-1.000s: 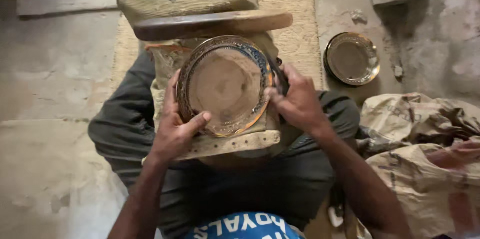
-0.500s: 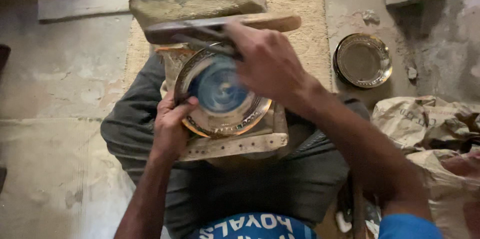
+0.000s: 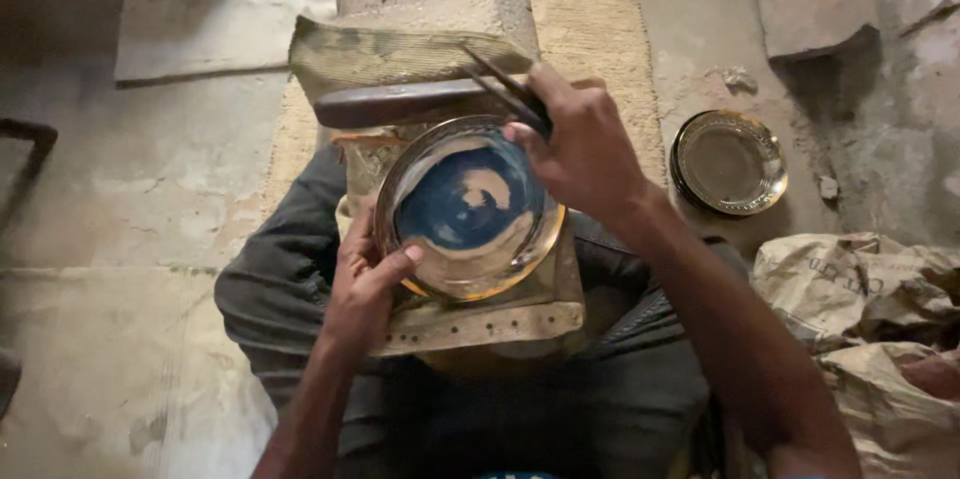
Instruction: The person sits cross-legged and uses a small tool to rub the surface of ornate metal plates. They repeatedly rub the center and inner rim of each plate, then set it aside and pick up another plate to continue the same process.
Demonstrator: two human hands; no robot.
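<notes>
The left hand has its grip closed on the lower left rim of a shiny metal plate, thumb on top. The plate rests on a padded block in the person's lap. The right hand pinches a thin dark tool at the plate's upper edge. Farther right, another plate lies on the floor, with sacks beside it.

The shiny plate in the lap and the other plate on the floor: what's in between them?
In the head view, the right hand and its forearm cross between the shiny plate and the floor plate, over a woven mat edge and bare floor.
</notes>
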